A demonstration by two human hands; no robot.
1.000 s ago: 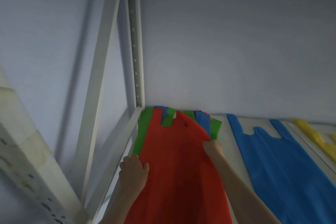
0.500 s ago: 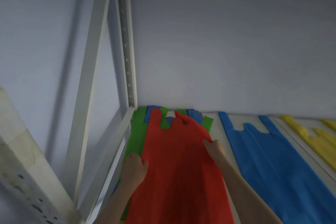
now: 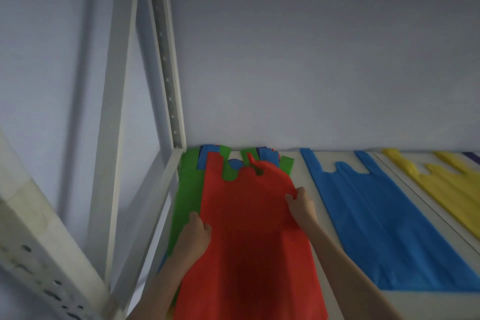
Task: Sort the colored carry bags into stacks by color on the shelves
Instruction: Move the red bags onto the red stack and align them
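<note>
A red carry bag [image 3: 249,221] lies on top of a mixed pile at the left end of the white shelf [image 3: 301,174]. Under it show a green bag [image 3: 187,189] and blue bag handles [image 3: 267,154]. My left hand [image 3: 194,238] grips the red bag's left edge. My right hand [image 3: 301,204] pinches its right edge, which is lifted and curled over. To the right a blue bag [image 3: 384,221] lies flat on the shelf. Yellow bags [image 3: 446,184] lie beyond it at the far right.
A white metal upright [image 3: 166,60] and a slanted brace [image 3: 117,101] frame the shelf's left end. A pale wall [image 3: 311,60] backs the shelf. Another perforated rack post [image 3: 46,273] crosses the lower left corner. A dark purple scrap [image 3: 474,156] shows at the far right.
Both hands have drawn the red bag toward me, off the pile's back. My right hand slid down its right edge, and more of the green and blue bags shows behind.
</note>
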